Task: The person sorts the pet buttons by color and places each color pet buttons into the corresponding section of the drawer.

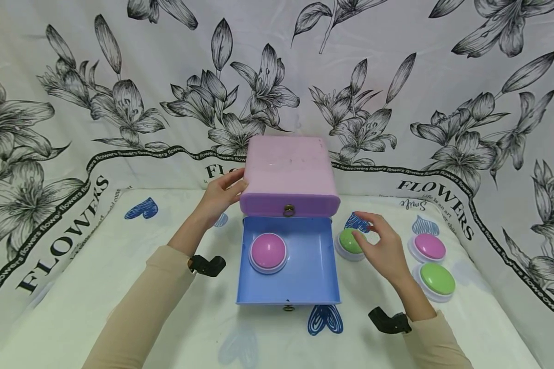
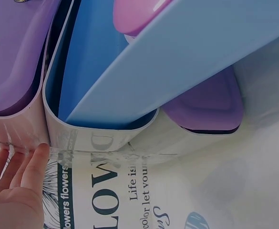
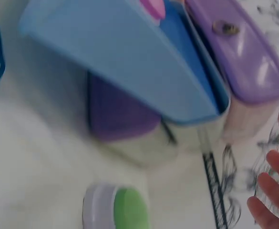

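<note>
A small chest of drawers (image 1: pixel 288 166) with a pink top stands in the middle, its blue drawer (image 1: pixel 304 271) pulled out below the purple top drawer (image 1: pixel 263 204). Inside the blue drawer, toward its left, lies a pink domed button (image 1: pixel 269 251) on a white base. My left hand (image 1: pixel 219 197) rests its fingers (image 2: pixel 33 169) against the chest's left side. To the right of the drawer, my right hand (image 1: pixel 384 251) holds nothing, its fingers spread and bent beside a green domed button (image 1: pixel 349 241). The right wrist view has that green button (image 3: pixel 131 210) apart from the fingertips.
Farther right on the cloth are another pink button (image 1: pixel 429 246) and another green button (image 1: pixel 437 279). A lower purple drawer (image 2: pixel 208 102) sits under the blue one. A flower-printed curtain (image 1: pixel 189 61) hangs close behind the chest. Dark wrist cameras (image 1: pixel 206 266) are strapped to both wrists.
</note>
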Tool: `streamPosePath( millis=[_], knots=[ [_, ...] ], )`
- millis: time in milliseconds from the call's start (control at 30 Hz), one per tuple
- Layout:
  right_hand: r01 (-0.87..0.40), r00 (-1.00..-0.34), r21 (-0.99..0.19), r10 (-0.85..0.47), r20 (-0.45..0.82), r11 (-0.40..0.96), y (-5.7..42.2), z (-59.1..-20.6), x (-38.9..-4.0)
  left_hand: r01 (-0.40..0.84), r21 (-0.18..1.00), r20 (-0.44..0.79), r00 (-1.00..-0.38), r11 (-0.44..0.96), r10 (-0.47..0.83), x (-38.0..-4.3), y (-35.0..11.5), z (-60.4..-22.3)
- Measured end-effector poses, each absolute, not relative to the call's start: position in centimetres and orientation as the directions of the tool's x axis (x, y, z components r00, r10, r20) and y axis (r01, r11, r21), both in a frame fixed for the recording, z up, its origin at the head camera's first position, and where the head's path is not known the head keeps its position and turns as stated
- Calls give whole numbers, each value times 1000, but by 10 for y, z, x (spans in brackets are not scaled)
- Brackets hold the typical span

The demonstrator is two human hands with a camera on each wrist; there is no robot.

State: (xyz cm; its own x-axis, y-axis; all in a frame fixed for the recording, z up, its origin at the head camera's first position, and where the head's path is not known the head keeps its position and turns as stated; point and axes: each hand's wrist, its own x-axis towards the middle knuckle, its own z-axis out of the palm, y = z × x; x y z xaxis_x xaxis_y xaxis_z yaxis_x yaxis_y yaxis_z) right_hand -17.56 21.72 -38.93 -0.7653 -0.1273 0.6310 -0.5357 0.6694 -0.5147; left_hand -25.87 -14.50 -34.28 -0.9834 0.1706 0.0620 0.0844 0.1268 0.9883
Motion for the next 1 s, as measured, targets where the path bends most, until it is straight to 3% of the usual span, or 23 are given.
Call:
streamPosePath(
  millis=[233,433,733,1000],
  knots=[
    [-394,-818,-581,17,575,712,262,-403,-187,84,990,63,-981,110,182,-258,-145,-342],
    [-299,-883,-607,28,469,736,294,-408,-194,85,991,65,-980,102,187,-257,-145,-341],
    [-100,-942,-536,94,323,838,330,-412,-203,61,989,36,-982,134,186,-241,-140,-321],
    [16,-979,-517,119,167,856,367,-419,-210,74,990,51,-982,119,182,-257,-145,-341]
  ],
)
